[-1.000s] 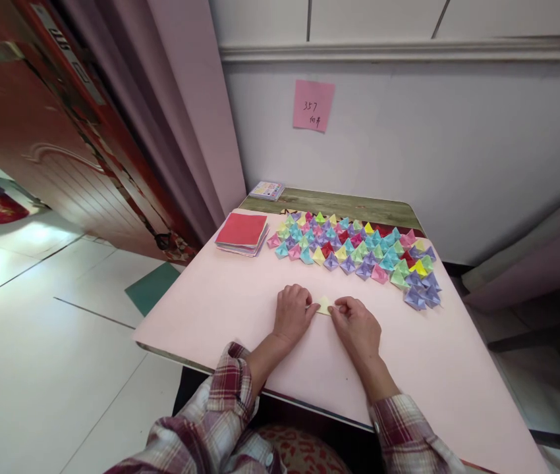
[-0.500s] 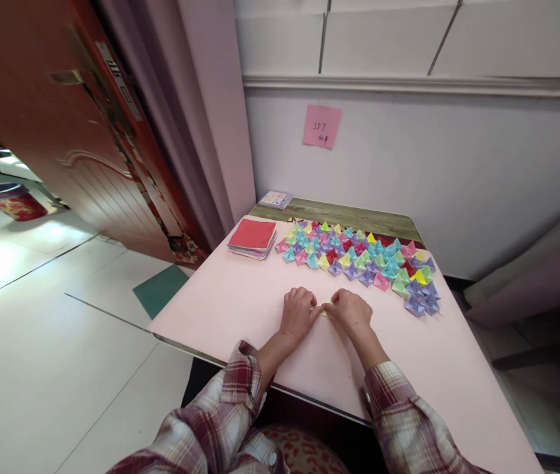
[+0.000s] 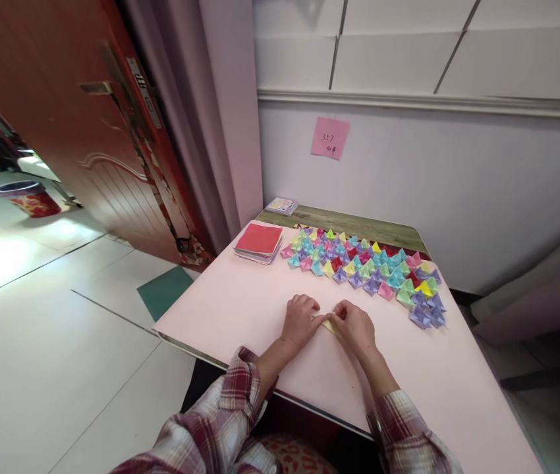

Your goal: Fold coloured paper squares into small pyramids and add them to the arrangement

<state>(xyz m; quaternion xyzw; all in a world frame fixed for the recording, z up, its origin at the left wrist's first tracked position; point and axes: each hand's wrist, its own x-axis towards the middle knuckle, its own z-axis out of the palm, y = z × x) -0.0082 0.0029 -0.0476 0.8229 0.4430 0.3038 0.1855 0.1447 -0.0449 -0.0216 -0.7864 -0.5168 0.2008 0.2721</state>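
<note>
A small pale yellow piece of folded paper (image 3: 330, 325) lies between my hands on the pink-covered table (image 3: 240, 309), mostly hidden by fingers. My left hand (image 3: 302, 320) pinches its left side with thumb and fingers closed. From the other side my right hand (image 3: 354, 324) grips the paper, its thumb close to the left thumb. Beyond them, rows of small folded paper pieces (image 3: 356, 280) in many colours spread across the back of the table. A stack of square paper sheets (image 3: 259, 239), red on top, sits at the back left.
A small packet (image 3: 282, 206) rests on the table's wooden back edge. On the wall hangs a pink note (image 3: 330, 137). A red door (image 3: 112, 145), a purple curtain (image 3: 211, 112) and a patterned bin (image 3: 33, 201) stand to the left. Green sheet (image 3: 165, 293) lies on the floor.
The camera view has shifted slightly, so the whole scene sits lower and further right. More of the pale yellow paper shows between my hands, which still hold it.
</note>
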